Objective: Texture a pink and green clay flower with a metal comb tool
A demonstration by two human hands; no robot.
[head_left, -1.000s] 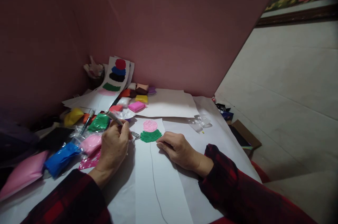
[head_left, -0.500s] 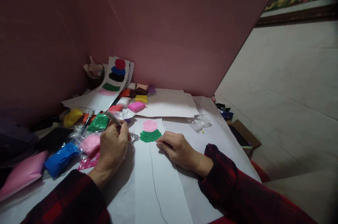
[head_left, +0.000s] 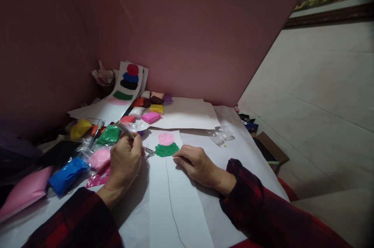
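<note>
My left hand (head_left: 126,166) is closed around a fork (head_left: 124,128) with a patterned handle, held like a pen. The fork's tines reach the left edge of a green clay piece (head_left: 167,149) with ridged lines. Above it sits a round, textured pink clay piece (head_left: 166,139). Both lie on a long white paper strip (head_left: 175,201) with a thin curved line running down it. My right hand (head_left: 197,164) is closed, thumb and fingertips pressed together at the green clay's right edge; whatever they may hold is hidden.
Bagged clay in several colours lies to the left, including a blue pack (head_left: 68,174) and a green pack (head_left: 109,135). Behind, a decorated paper strip (head_left: 128,88) leans near the wall. White sheets (head_left: 187,113) and clear plastic wrappers (head_left: 222,135) lie farther back.
Hardly anything differs. The fork's tines have shifted very slightly at the green clay's left edge, while both hands keep nearly the same place and grip.
</note>
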